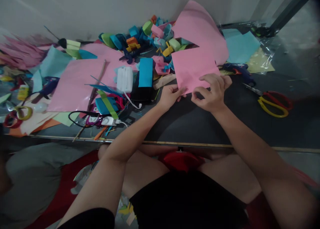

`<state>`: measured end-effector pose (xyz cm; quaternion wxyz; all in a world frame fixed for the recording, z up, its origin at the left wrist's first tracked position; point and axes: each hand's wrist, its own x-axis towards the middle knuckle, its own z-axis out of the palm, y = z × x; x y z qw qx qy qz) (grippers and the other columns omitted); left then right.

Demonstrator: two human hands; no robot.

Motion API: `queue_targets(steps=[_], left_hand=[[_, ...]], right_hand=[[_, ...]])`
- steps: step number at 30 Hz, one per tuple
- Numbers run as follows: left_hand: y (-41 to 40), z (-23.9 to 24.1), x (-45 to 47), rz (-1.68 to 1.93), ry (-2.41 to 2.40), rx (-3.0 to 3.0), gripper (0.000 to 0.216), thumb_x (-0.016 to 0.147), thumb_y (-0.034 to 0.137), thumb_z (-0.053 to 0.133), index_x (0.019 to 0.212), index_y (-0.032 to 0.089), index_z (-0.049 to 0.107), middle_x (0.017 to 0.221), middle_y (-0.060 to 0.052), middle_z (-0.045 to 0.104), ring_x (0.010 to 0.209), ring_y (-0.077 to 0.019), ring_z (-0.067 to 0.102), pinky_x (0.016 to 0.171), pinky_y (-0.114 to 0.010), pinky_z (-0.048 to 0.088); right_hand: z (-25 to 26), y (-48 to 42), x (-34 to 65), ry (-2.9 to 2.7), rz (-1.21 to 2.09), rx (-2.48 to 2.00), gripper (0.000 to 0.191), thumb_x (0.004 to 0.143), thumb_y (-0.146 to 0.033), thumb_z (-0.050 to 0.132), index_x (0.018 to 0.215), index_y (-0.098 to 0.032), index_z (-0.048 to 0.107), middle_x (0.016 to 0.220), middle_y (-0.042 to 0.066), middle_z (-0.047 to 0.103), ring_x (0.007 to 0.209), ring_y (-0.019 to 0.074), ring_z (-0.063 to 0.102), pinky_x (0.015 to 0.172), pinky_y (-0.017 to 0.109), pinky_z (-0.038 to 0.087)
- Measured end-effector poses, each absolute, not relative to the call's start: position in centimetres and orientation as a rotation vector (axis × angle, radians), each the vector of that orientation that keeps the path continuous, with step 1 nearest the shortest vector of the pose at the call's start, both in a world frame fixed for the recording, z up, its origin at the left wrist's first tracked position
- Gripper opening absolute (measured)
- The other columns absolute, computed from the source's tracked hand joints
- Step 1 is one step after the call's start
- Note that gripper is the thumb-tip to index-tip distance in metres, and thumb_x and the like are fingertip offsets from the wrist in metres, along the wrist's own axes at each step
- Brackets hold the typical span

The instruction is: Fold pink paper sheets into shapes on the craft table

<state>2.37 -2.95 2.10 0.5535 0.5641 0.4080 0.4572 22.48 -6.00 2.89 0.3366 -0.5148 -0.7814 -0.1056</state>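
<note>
A square sheet of pink paper [193, 67] is held up over the dark table, tilted toward me. My left hand [171, 95] pinches its lower left corner, thumb on the near face. At the lower right edge is my right hand [212, 90], its fingers curled and its thumb and index finger bent into a loop. One finger of it overlaps the paper. The lower right corner is hidden behind this hand, and I cannot make out what the fingertips pinch. Behind the sheet stands a larger curved pink sheet [200, 29].
To the right lie scissors [275, 102] with red and yellow handles and a glue gun [240, 70]. A white power bank [125, 79] and a blue block [145, 72] are left of my hands. Small coloured paper pieces [132, 40] pile up at the back. Another person's leg [37, 179] is at the lower left.
</note>
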Motion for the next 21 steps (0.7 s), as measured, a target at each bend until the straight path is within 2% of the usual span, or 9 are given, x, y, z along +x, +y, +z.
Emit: queue_targets(steps=[7, 12, 16, 21], left_hand=[[-3.7, 2.5, 2.5, 0.982, 0.927, 1.304, 0.041, 0.075, 0.052, 0.088, 0.078, 0.014, 0.075, 0.062, -0.002, 0.068, 0.043, -0.0023, 0.041, 0.041, -0.02, 0.027], [-3.8, 2.6, 2.6, 0.933, 0.904, 1.291, 0.036, 0.077, 0.047, 0.088, 0.076, 0.013, 0.074, 0.063, -0.002, 0.067, 0.043, -0.002, 0.04, 0.042, -0.02, 0.026], [-3.4, 2.7, 2.1, 0.941, 0.887, 1.245, 0.038, 0.073, 0.048, 0.091, 0.073, 0.015, 0.074, 0.06, -0.001, 0.064, 0.043, -0.0016, 0.039, 0.041, -0.02, 0.023], [-2.8, 3.0, 1.1, 0.84, 0.859, 1.219, 0.043, 0.067, 0.049, 0.095, 0.062, 0.015, 0.068, 0.057, -0.001, 0.062, 0.04, -0.0008, 0.036, 0.039, -0.02, 0.019]], right_hand=[[3.2, -6.1, 21.9, -2.167, -0.098, -1.311, 0.014, 0.089, -0.034, 0.059, 0.086, -0.029, 0.072, 0.127, 0.003, 0.073, 0.131, 0.0352, 0.063, 0.121, 0.066, 0.029], [3.8, -6.3, 22.4, -2.242, 0.017, -1.284, 0.012, 0.089, -0.035, 0.059, 0.089, -0.029, 0.069, 0.121, 0.001, 0.076, 0.13, 0.0331, 0.064, 0.122, 0.064, 0.029], [4.0, -6.4, 23.5, -2.151, 0.009, -1.334, 0.012, 0.089, -0.036, 0.059, 0.083, -0.028, 0.067, 0.113, 0.0, 0.076, 0.13, 0.0332, 0.064, 0.125, 0.065, 0.022], [4.1, -6.2, 24.1, -2.15, 0.056, -1.337, 0.014, 0.089, -0.039, 0.06, 0.084, -0.029, 0.067, 0.111, 0.0, 0.076, 0.128, 0.0326, 0.064, 0.124, 0.064, 0.025]])
